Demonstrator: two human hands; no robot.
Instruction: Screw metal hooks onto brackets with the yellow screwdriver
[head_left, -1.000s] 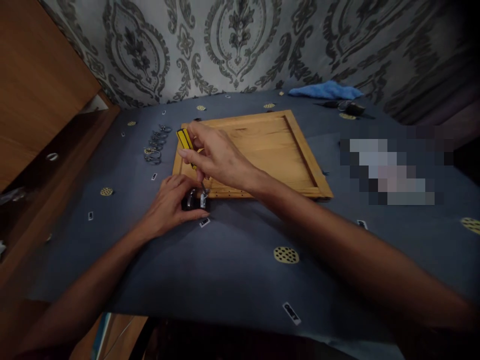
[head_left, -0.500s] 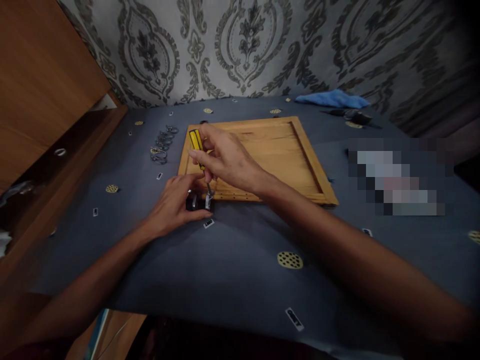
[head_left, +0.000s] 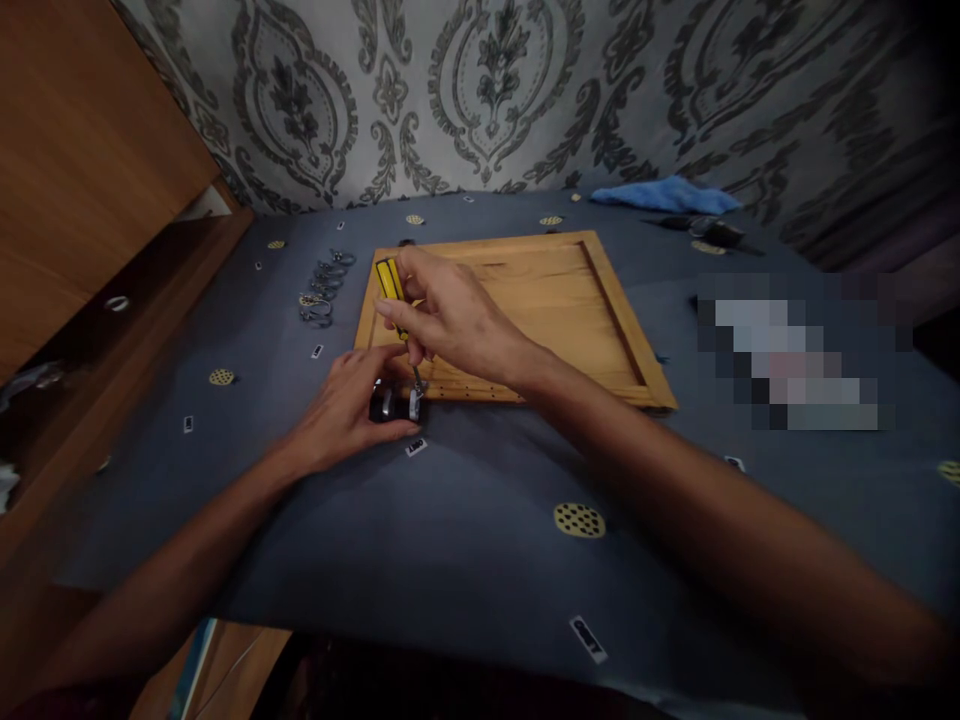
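My right hand (head_left: 461, 310) is closed around the yellow-and-black handle of a screwdriver (head_left: 391, 283). The shaft slants down, and its tip meets a silver band on a short black cylinder (head_left: 397, 403). That cylinder lies at the near left corner of a wooden frame (head_left: 628, 330) with a recessed panel. With thumb below and fingers above, my left hand (head_left: 345, 405) grips the cylinder from its left side. The fingers partly cover the cylinder, and the exact spot where the tip sits is too small to make out.
Several metal loop clamps (head_left: 324, 285) lie in a row left of the frame. A blue cloth (head_left: 667, 195) and a dark tool (head_left: 712, 232) rest at the back right, above a pixelated patch. A wooden cabinet (head_left: 90, 130) borders the left side of the cloth-covered table (head_left: 465, 540).
The screwdriver's handle has tilted very slightly to the left. Both hands stay in nearly the same place on the screwdriver and the cylinder.
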